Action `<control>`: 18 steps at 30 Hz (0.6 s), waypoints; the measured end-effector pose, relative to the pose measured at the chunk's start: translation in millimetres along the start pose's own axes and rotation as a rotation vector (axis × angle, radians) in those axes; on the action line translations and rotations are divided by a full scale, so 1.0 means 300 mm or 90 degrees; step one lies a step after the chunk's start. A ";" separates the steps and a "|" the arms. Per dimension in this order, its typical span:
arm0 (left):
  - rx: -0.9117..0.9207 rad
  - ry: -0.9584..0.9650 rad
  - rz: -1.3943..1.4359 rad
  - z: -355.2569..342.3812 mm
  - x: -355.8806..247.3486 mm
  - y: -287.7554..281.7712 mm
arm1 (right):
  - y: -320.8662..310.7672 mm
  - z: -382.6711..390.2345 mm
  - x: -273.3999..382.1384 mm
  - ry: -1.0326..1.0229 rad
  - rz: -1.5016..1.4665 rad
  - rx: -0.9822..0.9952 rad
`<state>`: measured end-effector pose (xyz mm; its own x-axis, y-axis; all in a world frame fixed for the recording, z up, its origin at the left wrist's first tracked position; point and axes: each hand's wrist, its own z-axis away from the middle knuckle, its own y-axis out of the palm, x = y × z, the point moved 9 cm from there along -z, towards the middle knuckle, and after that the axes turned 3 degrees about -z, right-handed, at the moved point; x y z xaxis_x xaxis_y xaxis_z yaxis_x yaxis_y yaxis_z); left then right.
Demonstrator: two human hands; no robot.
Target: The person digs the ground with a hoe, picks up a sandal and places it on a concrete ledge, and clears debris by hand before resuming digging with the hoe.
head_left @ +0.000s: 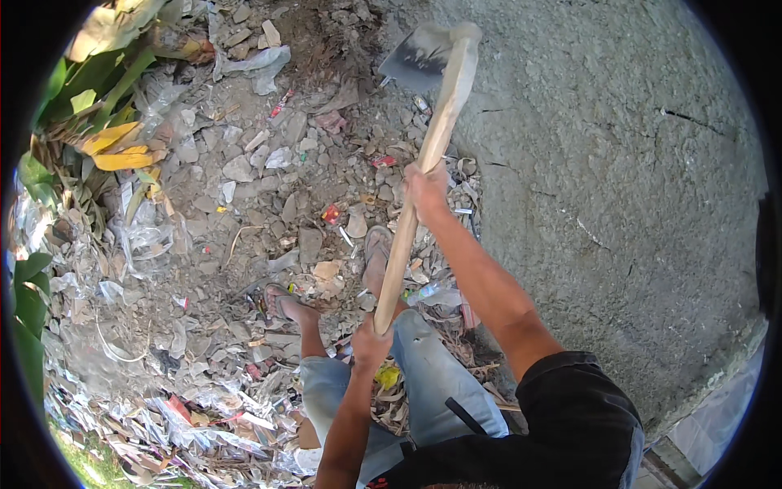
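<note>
pale tan hoe handle (400, 262), dark grey blade (418, 59) with whitish smears, grey concrete (603, 187) with thin black streaks, grey-brown rubble (238, 169) flecked with red and white scraps (330, 213), yellow and green leaves (126, 156), faded blue trousers (444, 383), black sleeve (574, 395)

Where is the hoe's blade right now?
In the head view, the hoe's blade is near the top edge, slightly right of centre, at the far end of the wooden handle, beyond the right hand.

A rough grey surface (619, 204) occupies the right side. Green leaves (31, 334), yellow leaves (122, 159) and clear plastic (148, 238) are located left.
</note>
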<state>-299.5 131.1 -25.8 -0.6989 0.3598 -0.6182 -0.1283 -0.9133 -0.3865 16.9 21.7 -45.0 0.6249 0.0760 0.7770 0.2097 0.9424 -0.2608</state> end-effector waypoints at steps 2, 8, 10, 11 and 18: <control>-0.021 0.064 0.050 -0.213 -0.150 0.123 | -0.050 -0.211 0.171 -0.124 0.068 -0.011; 0.022 0.133 0.231 -0.870 -0.422 0.440 | 0.035 -0.760 0.466 -0.417 0.224 -0.060; 0.019 0.131 0.256 -0.962 -0.332 0.513 | 0.093 -0.871 0.240 -0.363 0.267 -0.035; 0.082 0.077 0.291 -0.977 -0.257 0.561 | 0.150 -0.901 0.111 -0.325 0.316 -0.014; 0.078 -0.209 0.195 -0.631 0.105 0.569 | 0.111 -0.917 -0.656 -0.010 0.457 0.001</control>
<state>-210.2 22.6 -240.9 -0.9007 0.0087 -0.4343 0.0501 -0.9911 -0.1236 107.6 -51.6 -364.2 0.5974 0.6819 0.4220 -0.2504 0.6585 -0.7097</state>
